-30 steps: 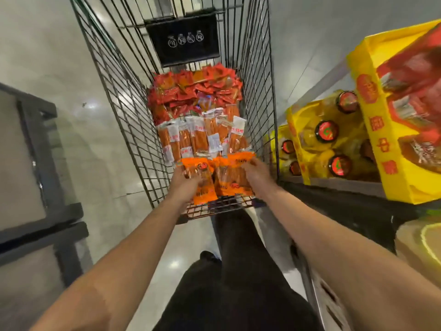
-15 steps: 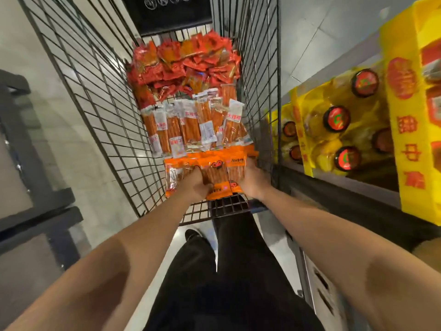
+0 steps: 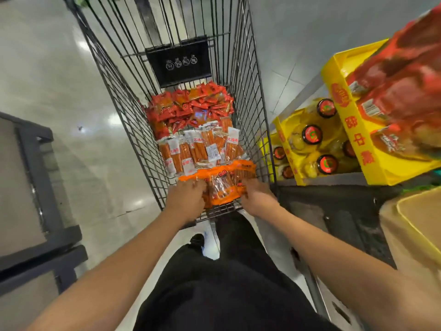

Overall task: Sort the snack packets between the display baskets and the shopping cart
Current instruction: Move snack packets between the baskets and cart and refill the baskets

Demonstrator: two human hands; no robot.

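A black wire shopping cart (image 3: 124,99) stands in front of me. Inside it lie three groups of snacks: small red packets (image 3: 191,106) at the far end, clear packets of orange sticks with white labels (image 3: 200,149) in the middle, and orange packets (image 3: 222,185) nearest me. My left hand (image 3: 186,199) and my right hand (image 3: 256,197) both reach into the near end of the cart. Each grips one side of the orange packets, the fingers curled into the bunch.
To the right, a shelf holds yellow display boxes: one with red-capped bottles (image 3: 312,137), one with red snack packs (image 3: 391,96). A tan box (image 3: 415,232) sits at the lower right. A dark metal frame (image 3: 40,211) stands on the left. Grey tiled floor surrounds the cart.
My view has tilted and pulled back, so the cart looks farther away. Both hands stay on the orange packets at the cart's near end, which have shifted a little between them.
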